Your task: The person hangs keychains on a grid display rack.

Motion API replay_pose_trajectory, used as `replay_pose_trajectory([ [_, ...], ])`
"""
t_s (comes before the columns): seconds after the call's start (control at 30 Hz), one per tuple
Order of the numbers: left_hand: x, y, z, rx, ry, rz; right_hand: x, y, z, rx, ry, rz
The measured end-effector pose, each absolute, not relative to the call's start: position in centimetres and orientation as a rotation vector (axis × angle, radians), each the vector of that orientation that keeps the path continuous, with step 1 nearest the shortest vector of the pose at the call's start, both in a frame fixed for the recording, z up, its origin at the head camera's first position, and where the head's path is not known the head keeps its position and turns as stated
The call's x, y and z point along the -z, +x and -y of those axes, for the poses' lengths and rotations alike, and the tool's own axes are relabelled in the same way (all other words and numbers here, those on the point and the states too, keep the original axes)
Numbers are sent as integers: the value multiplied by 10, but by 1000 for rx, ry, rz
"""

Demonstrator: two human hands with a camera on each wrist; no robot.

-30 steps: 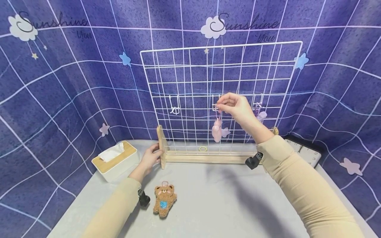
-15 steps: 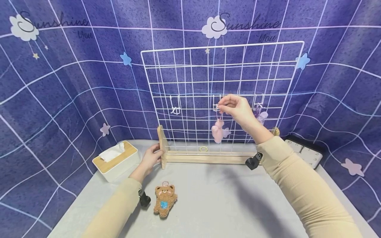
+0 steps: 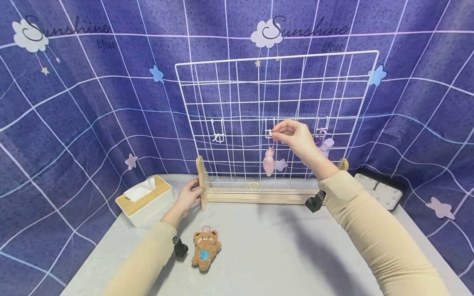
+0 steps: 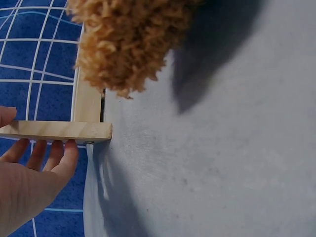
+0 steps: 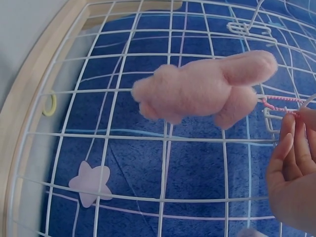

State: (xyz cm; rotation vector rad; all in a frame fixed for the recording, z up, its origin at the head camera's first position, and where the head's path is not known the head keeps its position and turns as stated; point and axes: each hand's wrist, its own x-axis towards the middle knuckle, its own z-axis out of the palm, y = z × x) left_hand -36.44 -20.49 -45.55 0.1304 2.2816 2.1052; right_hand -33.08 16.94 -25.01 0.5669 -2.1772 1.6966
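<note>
Blue cloth (image 3: pixel 111 92) was seen behind the pale desk (image 3: pixel 259 250) in the head view. The cord (image 3: pixel 273 144) of a pink plush (image 3: pixel 269 162) was pinched narrowly in the grip of the right hand (image 3: pixel 296 139) beside a hook (image 3: pixel 268 131), so the plush hung before the wire rack (image 3: pixel 277 58); a purple plush (image 3: pixel 327 145) was partly covered. From the left wrist, a wooden upright (image 4: pixel 59 130) was clasped by the left hand (image 4: pixel 32 185), presumably for steadiness; the brown bear (image 4: pixel 133 44) was cut off. From the right wrist, whether the cord was looped over the hook could not be told.
</note>
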Motion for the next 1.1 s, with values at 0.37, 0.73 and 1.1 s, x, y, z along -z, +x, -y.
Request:
replay_pose_trajectory([
  [0.37,459,-366,204,-2096,128,-2310,251,-332,-168,-1673,542,2177],
  [0.73,450,-362,204,-2087,130,-2280,250,-331,-165,-1647,515,2181],
  [1.1,458,-367,203,-2094,99,-2309,251,-327,-166,-1645,535,2179],
])
